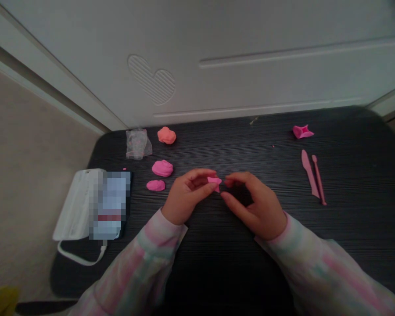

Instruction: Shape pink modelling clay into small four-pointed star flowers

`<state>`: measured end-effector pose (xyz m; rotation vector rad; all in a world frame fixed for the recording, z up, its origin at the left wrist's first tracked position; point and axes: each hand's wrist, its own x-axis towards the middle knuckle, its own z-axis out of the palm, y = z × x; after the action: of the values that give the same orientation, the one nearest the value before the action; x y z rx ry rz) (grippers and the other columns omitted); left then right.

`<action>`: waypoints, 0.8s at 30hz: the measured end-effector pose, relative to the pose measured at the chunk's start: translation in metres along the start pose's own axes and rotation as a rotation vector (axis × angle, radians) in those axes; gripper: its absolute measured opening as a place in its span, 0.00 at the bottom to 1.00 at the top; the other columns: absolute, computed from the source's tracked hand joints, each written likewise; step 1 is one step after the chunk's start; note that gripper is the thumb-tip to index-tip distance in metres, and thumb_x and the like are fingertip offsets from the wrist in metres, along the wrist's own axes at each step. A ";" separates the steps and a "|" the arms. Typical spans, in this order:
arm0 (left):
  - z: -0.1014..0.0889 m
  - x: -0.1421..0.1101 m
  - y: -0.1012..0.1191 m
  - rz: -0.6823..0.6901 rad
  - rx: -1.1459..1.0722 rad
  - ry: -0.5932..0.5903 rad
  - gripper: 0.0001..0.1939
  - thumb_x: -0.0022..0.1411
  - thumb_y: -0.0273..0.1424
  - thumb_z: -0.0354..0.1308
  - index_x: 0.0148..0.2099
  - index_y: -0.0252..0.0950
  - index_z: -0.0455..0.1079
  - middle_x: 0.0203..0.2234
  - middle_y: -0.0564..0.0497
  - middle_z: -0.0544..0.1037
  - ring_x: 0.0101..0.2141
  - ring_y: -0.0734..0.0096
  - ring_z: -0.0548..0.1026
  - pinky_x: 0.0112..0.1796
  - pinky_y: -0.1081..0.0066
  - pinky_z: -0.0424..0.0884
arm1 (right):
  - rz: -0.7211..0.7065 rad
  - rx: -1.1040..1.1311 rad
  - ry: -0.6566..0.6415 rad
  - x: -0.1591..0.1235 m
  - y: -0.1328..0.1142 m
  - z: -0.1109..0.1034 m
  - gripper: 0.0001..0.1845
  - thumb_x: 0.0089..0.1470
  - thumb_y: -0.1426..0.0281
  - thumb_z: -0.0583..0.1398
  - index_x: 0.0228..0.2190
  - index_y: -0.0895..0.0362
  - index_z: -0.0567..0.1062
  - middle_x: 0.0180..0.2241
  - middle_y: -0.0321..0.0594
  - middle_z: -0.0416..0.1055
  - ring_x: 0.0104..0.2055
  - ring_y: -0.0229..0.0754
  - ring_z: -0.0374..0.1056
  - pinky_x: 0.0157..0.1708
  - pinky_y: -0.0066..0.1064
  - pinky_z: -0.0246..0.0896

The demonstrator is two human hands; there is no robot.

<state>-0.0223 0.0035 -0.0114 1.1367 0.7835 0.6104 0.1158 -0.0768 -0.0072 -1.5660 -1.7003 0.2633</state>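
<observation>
Between the thumb and fingers of my left hand [184, 195] is a small pointed piece of pink modelling clay [214, 181]. Just right of it, my right hand [258, 204] has thumb and fingers curved apart, with a gap between them and nothing held. Left of my hands lie a larger pink clay lump [162, 168] and a smaller pink clay lump [156, 185]. Behind these sits an orange clay lump [166, 135]. A hollow pink clay shape with pointed edges [303, 131] stands at the back right.
A pink plastic knife [309, 172] and a thin pink modelling tool [319, 180] lie at the right. At the left are a clear plastic bag [138, 144], a phone [113, 204], a white power bank [77, 204] and its cable [80, 261]. A white panel [250, 83] borders the dark table's back.
</observation>
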 end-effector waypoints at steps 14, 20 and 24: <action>0.007 0.000 -0.005 -0.065 -0.332 -0.023 0.12 0.44 0.22 0.62 0.35 0.35 0.70 0.25 0.56 0.75 0.27 0.82 0.71 0.32 0.79 0.66 | -0.131 -0.094 0.028 0.000 0.002 0.003 0.03 0.49 0.74 0.56 0.31 0.58 0.68 0.29 0.40 0.71 0.32 0.38 0.65 0.33 0.31 0.62; 0.008 -0.002 -0.002 -0.139 -0.394 -0.019 0.13 0.43 0.23 0.62 0.35 0.34 0.69 0.24 0.54 0.76 0.26 0.81 0.71 0.32 0.77 0.65 | -0.135 -0.117 0.063 -0.001 0.002 0.003 0.03 0.49 0.74 0.55 0.30 0.57 0.68 0.27 0.38 0.71 0.30 0.38 0.65 0.32 0.31 0.62; 0.007 -0.002 -0.001 -0.160 -0.416 -0.034 0.13 0.43 0.23 0.62 0.35 0.34 0.69 0.24 0.54 0.76 0.26 0.81 0.71 0.32 0.77 0.65 | -0.137 -0.100 0.068 -0.001 0.001 0.003 0.03 0.49 0.74 0.55 0.29 0.56 0.67 0.27 0.37 0.71 0.30 0.37 0.65 0.31 0.30 0.62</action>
<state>-0.0174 -0.0024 -0.0103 0.6953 0.6721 0.5850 0.1150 -0.0763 -0.0102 -1.5038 -1.7820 0.0555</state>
